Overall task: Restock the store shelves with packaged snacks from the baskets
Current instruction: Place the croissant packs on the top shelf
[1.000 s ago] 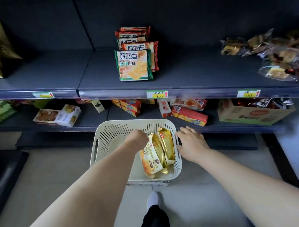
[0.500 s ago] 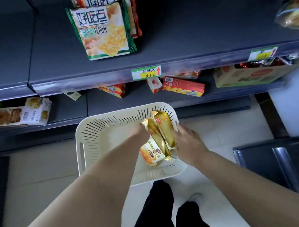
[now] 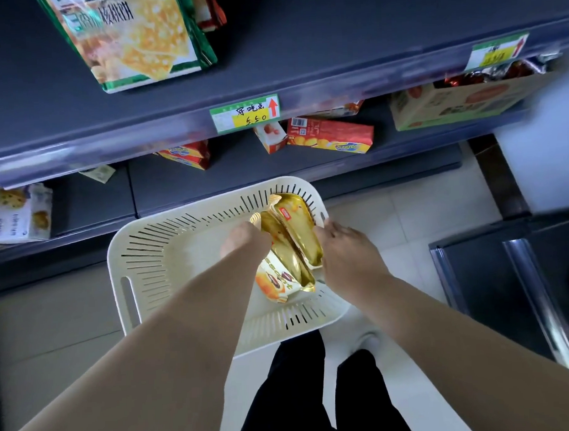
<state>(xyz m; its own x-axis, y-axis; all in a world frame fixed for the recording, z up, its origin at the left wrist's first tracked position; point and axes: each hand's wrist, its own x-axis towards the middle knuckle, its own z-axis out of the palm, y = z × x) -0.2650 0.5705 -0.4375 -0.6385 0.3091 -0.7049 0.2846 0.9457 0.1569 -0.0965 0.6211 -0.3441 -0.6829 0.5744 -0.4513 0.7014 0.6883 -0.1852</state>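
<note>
Where the white slotted basket sits on the floor, gold snack packets stand on edge at its right side, long axis toward the lower shelf. Left hand and right hand flank them, seemingly touching. Their fingers are hidden, so the grip cannot be told.

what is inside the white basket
Gold snack packets sit bunched at the right of the basket, between the left hand and right hand. The hands hide the packets' sides and anything beneath.
</note>
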